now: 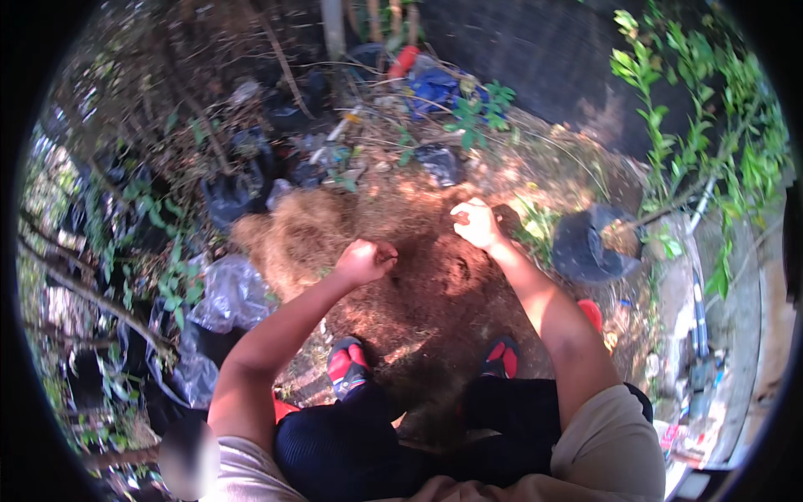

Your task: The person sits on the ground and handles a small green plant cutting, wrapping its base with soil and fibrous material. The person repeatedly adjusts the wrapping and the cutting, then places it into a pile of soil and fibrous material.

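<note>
My left hand (362,262) is curled above the ground, with a dark brown clump (386,253) at its fingers. To the right and farther out, my right hand (477,224) has bent fingers around a bit of reddish-brown material (462,218). The two hands are apart. Beneath them lies a loose reddish-brown heap (461,267) like soil or coir, partly in shade. A pale tan mass of dry fibre (301,232) rests just left of my left hand. My feet, in red socks and dark sandals, stand on the near side of the heap.
A black plant bag (590,245) holding a leafy plant stands at the right. Clear plastic (232,295) and a branch (94,295) lie at the left. Black plastic (439,164) and a blue sheet (436,91) lie farther out, before dark netting (533,63). Wooden boards (746,351) edge the right.
</note>
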`<state>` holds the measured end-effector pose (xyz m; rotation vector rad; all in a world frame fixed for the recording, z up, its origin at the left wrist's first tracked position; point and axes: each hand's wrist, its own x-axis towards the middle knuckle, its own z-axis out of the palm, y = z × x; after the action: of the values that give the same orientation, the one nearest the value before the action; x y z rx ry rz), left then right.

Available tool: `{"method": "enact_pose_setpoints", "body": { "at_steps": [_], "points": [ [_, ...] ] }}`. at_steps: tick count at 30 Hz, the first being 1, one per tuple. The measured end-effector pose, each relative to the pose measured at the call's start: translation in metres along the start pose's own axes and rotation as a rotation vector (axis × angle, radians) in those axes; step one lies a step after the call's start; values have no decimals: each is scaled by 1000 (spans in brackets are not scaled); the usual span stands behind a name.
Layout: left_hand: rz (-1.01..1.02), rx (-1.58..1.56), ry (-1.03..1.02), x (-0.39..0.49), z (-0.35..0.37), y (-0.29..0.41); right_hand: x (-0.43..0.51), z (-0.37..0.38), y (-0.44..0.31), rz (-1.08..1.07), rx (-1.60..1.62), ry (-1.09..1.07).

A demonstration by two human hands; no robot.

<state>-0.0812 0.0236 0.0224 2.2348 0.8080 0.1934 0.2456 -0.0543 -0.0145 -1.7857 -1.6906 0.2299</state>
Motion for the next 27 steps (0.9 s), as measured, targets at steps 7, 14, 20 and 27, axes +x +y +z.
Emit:
{"method": "enact_pose_setpoints", "body": {
  "at_steps": [7, 14, 20, 27],
  "points": [
    [125, 386, -436, 79, -2, 84, -84, -63, 103, 434, -146, 200],
    [348, 808, -618, 136, 22, 139, -145, -61, 118, 1007, -337, -238],
    [145, 751, -653, 144, 80, 165, -164, -49, 123, 1013, -304, -196],
    [-233, -351, -65, 82, 124, 150, -141, -50, 108, 781, -117, -48]
  ]
}}
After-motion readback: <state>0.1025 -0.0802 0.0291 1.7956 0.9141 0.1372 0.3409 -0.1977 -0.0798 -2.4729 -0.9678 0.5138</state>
